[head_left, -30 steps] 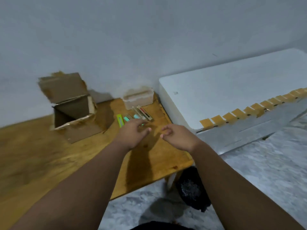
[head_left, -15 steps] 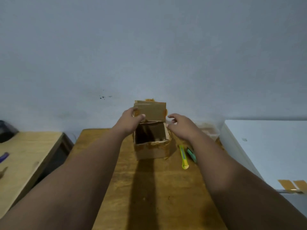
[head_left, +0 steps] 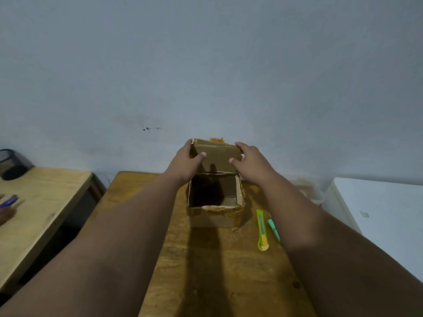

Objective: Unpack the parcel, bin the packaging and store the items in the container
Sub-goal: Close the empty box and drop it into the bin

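both hands are on the cardboard parcel (head_left: 215, 200), which stands on the wooden table (head_left: 206, 271) close to the wall (head_left: 206, 65). the box is open at the top, w/ its rear flap (head_left: 216, 160) upright at the far side. left hand (head_left: 185, 164) grips the flap's left edge, fingers behind and thumb across the front; right hand (head_left: 250, 163) does the same on the flap's right edge. both are closed on the flap, not spread.

step in hand, as i read it: items are out and the empty box is being taken up for binning. inside of the box looks dark and bare, tho the far corner is in shadow so can't be sure.

items lie just right of the box: a yellow-green cutter (head_left: 261, 229), and touching or nearly touching its right side a teal pen-like item (head_left: 273, 228), partly hidden by the right forearm. further right of the box, near the wall, sits a pale translucent container (head_left: 307, 191), mostly behind the arm. a second table (head_left: 34, 202) stands left of the box w/ a dark cup (head_left: 12, 164) and a blue pen (head_left: 9, 200) on it.

next move prob calls for folding the flap down or lifting the whole box clear w/o sweeping the cutter off. no bin is in view.

writing: none readable on box, cutter or container; no brand visible.
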